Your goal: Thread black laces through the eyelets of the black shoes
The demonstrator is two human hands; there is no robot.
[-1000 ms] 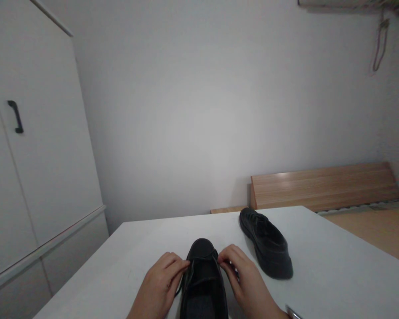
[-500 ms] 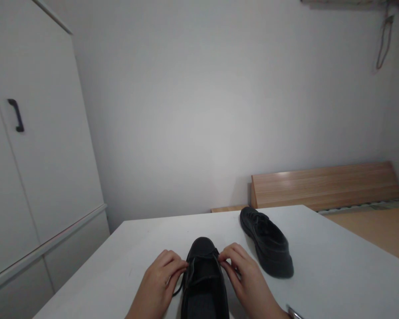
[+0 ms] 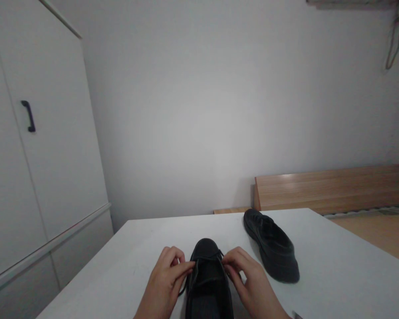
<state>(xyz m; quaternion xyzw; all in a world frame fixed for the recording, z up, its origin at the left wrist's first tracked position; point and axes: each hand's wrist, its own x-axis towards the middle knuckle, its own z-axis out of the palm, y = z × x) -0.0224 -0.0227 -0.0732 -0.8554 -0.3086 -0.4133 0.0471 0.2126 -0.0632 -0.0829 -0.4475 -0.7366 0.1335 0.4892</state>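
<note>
A black lace-up shoe (image 3: 208, 279) stands on the white table (image 3: 335, 274), toe pointing away from me, at the bottom centre. My left hand (image 3: 164, 285) pinches its lace at the left edge of the shoe's opening. My right hand (image 3: 249, 283) pinches the lace at the right edge. A second black shoe (image 3: 272, 250) lies further back and to the right, apart from both hands.
A white wardrobe (image 3: 36, 177) with a black handle (image 3: 28, 116) stands at the left. A wooden bed frame (image 3: 332, 188) runs along the plain wall behind the table at the right. A cord (image 3: 395, 42) hangs at the top right.
The view has shifted slightly to the right. Both hands stay at the near shoe's laces, fingertips drawn a little closer together.
</note>
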